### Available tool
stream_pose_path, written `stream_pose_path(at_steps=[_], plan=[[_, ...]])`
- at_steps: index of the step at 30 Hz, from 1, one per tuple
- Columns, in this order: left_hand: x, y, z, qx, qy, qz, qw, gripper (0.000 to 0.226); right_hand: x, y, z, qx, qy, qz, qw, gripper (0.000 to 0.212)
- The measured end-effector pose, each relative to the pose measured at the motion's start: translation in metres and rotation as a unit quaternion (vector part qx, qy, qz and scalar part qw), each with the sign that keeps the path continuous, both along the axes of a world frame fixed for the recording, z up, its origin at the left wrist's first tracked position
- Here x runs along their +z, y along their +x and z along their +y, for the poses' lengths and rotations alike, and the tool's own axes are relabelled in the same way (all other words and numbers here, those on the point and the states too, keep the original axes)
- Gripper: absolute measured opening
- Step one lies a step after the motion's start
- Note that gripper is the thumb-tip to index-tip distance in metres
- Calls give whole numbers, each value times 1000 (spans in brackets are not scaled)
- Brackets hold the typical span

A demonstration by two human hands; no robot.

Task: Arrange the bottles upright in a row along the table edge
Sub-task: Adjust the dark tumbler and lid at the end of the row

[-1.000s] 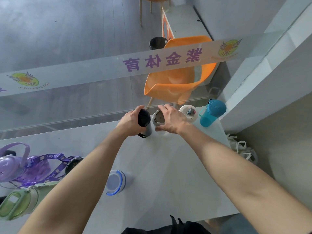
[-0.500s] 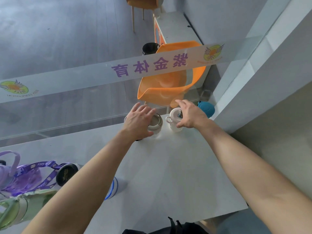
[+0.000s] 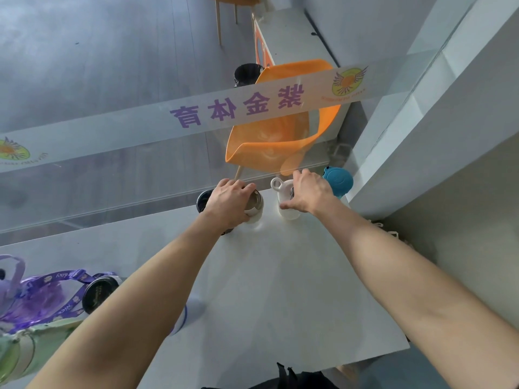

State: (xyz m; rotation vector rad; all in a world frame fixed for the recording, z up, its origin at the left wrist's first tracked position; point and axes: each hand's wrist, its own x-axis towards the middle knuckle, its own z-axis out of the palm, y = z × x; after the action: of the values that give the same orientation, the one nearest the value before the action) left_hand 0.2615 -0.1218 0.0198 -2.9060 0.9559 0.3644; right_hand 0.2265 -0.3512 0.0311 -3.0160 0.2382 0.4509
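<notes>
Left hand (image 3: 229, 202) curls its fingers over the steel-topped bottle (image 3: 254, 204), with the black bottle (image 3: 202, 200) just beside it on the outer side, while the right hand (image 3: 310, 193) cups loosely around the white bottle (image 3: 282, 197), the teal bottle (image 3: 338, 181) standing just beyond its knuckles. All four stand upright along the far edge of the table (image 3: 280, 290). What's left lies well back toward the left arm: a dark-capped bottle (image 3: 99, 292), a purple bottle (image 3: 16, 287) and a green bottle (image 3: 16, 352) on their sides, so the left hand looks nearer for the next pick.

Four bottles (image 3: 285, 202) stand in a row along the table's (image 3: 280, 290) far edge — right end, against the glass (image 3: 112, 169). More bottles (image 3: 42, 301) lie at the near left, with a chair (image 3: 278, 136) behind the glass.
</notes>
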Motion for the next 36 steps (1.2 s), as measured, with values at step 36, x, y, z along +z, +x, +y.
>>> stream_pose_path(at_steps=[36], plan=[[24, -22, 69, 229, -141, 61, 961, 82, 9, -10, 86, 149, 126, -39, 980, 91]])
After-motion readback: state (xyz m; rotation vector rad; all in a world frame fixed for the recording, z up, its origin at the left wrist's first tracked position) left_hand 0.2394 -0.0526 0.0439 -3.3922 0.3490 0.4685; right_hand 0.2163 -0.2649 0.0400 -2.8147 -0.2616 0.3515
